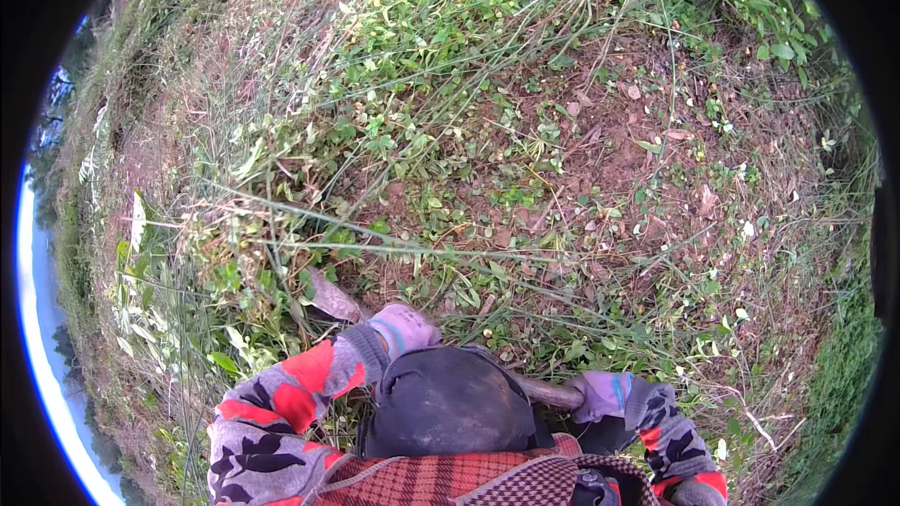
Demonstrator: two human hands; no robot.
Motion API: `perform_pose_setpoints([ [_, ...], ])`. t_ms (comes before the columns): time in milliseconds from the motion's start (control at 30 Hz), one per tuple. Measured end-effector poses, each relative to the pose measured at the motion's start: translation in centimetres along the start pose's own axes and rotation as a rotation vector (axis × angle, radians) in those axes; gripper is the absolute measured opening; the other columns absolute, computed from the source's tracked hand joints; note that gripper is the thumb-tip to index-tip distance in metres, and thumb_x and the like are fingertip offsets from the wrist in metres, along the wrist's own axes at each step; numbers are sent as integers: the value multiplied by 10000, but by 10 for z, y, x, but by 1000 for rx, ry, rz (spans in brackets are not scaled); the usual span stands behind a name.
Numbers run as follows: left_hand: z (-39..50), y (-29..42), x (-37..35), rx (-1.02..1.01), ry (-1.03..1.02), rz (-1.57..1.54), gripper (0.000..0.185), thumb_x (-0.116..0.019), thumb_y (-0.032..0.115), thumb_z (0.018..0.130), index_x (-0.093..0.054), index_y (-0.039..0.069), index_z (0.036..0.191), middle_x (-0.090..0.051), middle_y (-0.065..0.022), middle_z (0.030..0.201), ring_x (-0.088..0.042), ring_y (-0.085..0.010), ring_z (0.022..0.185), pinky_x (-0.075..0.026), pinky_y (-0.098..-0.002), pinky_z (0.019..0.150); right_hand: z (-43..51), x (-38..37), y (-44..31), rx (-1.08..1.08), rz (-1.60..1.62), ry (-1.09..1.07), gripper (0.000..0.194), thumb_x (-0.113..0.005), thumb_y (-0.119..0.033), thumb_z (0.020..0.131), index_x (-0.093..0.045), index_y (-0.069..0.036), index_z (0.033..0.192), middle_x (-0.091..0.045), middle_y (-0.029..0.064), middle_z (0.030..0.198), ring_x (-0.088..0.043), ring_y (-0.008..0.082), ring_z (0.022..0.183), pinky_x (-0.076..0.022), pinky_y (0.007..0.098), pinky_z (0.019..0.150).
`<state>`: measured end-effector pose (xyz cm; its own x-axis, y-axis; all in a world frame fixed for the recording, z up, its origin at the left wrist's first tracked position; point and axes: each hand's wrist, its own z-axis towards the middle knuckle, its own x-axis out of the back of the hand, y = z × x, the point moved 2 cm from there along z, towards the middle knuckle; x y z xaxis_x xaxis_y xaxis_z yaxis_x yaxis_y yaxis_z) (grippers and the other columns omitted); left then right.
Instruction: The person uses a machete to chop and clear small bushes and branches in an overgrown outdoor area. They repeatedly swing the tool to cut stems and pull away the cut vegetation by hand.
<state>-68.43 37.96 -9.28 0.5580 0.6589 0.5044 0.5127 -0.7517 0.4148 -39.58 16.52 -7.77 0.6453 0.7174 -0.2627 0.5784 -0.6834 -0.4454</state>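
Observation:
My left hand [404,328], in a light purple knitted glove, is closed around a tool close to its metal head [335,299]. The head is dull and soil-stained, partly covered by cut stems and leaves; it looks like a hoe's, but its full shape is hidden. Farther along the worn wooden handle [548,392], my right hand [606,395] grips it in a matching glove. Between the hands, my bent knee in dark trousers [453,400] covers the middle of the handle. Long green grass stalks [422,251] lie across the ground just beyond the head.
Brown soil [626,144] with dry leaves and low weeds spreads ahead. Dense green plants [436,21] grow at the top, and a leafy shrub [780,28] stands upper right. Thin bare twigs [756,425] lie right of my right hand. The slope's edge and sky show far left.

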Motion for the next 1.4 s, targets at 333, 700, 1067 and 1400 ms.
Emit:
perform_pose_setpoints([
  [333, -6, -28, 159, -113, 866, 419, 339, -690, 240, 638, -599, 146, 951, -616, -58, 977, -603, -250, 973, -431, -444, 886, -57, 38, -59, 141, -23, 594, 430, -751, -162, 703, -587, 3, 1064, -638, 96, 754, -636, 168, 644, -511, 312, 587],
  [700, 78, -234, 114, 459, 1269, 95, 555, -687, 337, 744, -562, 93, 1227, -520, -136, 1317, -452, -305, 1253, -378, -492, 977, -194, -87, -19, -305, 856, 846, 491, -765, -70, 729, -532, 62, 1141, -626, 100, 882, -644, 178, 666, -547, 299, 581],
  [1067, 103, -251, 91, 424, 1234, 162, 481, -604, 284, 812, -550, 84, 1247, -476, -94, 1391, -370, -302, 1345, -358, -484, 1046, -203, 32, -167, -599, 552, 659, 380, -753, -125, 740, -536, 67, 986, -627, 91, 656, -644, 142, 563, -506, 293, 498],
  [1400, 100, -243, 110, 210, 1325, 54, 386, -601, 256, 815, -589, 36, 1132, -576, -137, 1238, -507, -383, 1172, -422, -504, 987, -238, 84, -283, -802, 291, 524, 502, -795, -316, 644, -601, 16, 968, -661, 170, 768, -667, 254, 718, -520, 366, 653],
])
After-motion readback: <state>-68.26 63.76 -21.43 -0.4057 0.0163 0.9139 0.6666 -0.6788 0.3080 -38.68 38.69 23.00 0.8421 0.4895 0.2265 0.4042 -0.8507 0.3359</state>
